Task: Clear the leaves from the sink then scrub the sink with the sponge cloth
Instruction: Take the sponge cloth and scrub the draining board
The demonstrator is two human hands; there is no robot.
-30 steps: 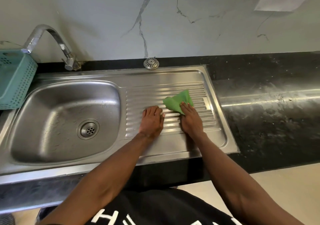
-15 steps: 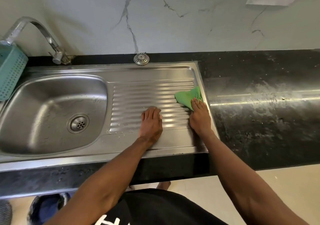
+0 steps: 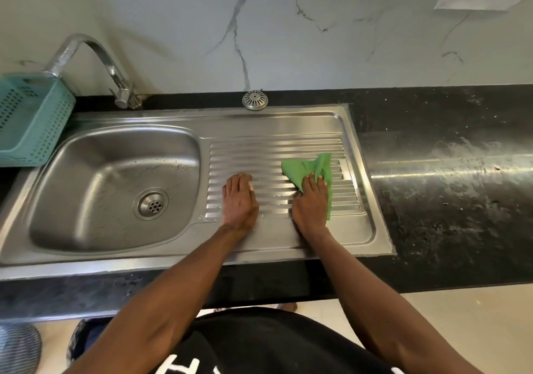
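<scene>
**wiping the drainboard**

our right hand [image 3: 311,205] presses flat on the green sponge cloth [image 3: 305,168], fingers straight, cloth bunched under and beyond the fingertips. our left hand [image 3: 239,200] lies flat beside it on the sink [image 3: 274,125] ribs, fingers together, holding nothing.

Teal perforated basket [image 3: 31,119] seen at left edge. Chrome faucet [image 3: 95,65] mounted behind the basin. Round metal strainer cap [image 3: 255,100] placed on black countertop [image 3: 450,171]. Marble-veined wall [image 3: 259,27] behind.
</scene>
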